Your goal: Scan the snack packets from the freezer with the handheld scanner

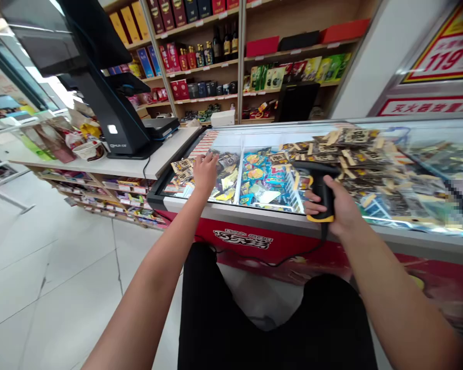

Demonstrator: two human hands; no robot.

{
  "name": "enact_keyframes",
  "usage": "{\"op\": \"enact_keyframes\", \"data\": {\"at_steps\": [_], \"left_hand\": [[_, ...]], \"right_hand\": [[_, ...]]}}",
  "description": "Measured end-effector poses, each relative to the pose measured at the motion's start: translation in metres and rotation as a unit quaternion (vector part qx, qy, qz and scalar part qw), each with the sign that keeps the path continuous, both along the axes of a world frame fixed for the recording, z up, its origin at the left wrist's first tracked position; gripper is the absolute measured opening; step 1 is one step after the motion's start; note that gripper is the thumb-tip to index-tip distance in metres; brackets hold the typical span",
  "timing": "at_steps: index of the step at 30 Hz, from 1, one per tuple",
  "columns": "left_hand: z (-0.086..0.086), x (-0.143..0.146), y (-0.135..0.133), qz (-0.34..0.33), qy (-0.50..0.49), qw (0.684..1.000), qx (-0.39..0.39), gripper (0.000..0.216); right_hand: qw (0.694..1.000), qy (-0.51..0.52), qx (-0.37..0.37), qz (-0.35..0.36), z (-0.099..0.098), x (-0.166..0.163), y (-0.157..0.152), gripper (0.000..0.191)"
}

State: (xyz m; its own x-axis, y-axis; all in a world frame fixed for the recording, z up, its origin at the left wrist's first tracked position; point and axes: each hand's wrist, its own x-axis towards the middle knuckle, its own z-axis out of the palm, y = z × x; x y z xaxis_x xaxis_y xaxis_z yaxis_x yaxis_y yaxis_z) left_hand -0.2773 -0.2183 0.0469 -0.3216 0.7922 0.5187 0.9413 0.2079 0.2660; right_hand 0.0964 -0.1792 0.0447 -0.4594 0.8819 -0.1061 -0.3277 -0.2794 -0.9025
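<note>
My right hand [339, 208] is closed around the handle of a black and yellow barcode scanner [319, 186], whose head points left over the chest freezer [254, 213]. A black cable hangs from the scanner across the freezer's red front. My left hand [205, 172] reaches into the freezer's left compartment, fingers bent down onto the wrapped ice cream packets [185, 169] there. What its fingers hold, if anything, is hidden. The middle compartment holds blue and yellow packets [262, 177].
A white checkout counter [111, 165] stands left of the freezer with a black till screen [81, 51] on a stand. Wooden shelves [224, 46] of boxes and bottles line the back wall. Pale floor tiles [61, 267] lie at the lower left.
</note>
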Motion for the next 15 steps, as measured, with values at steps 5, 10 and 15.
{"op": "enact_keyframes", "data": {"at_steps": [5, 10, 15], "left_hand": [[-0.014, -0.054, -0.033, 0.052, 0.044, 0.996, -0.053, 0.060], [-0.027, -0.067, -0.043, 0.062, 0.034, 0.994, -0.083, 0.059], [-0.025, -0.044, -0.040, 0.047, 0.051, 0.997, -0.025, 0.056]], "right_hand": [[0.999, 0.025, -0.025, 0.011, 0.002, -0.021, 0.005, 0.038], [0.996, 0.053, -0.060, 0.025, -0.008, -0.038, 0.005, 0.033], [0.994, 0.081, -0.051, 0.056, -0.013, -0.030, 0.011, 0.040]]}}
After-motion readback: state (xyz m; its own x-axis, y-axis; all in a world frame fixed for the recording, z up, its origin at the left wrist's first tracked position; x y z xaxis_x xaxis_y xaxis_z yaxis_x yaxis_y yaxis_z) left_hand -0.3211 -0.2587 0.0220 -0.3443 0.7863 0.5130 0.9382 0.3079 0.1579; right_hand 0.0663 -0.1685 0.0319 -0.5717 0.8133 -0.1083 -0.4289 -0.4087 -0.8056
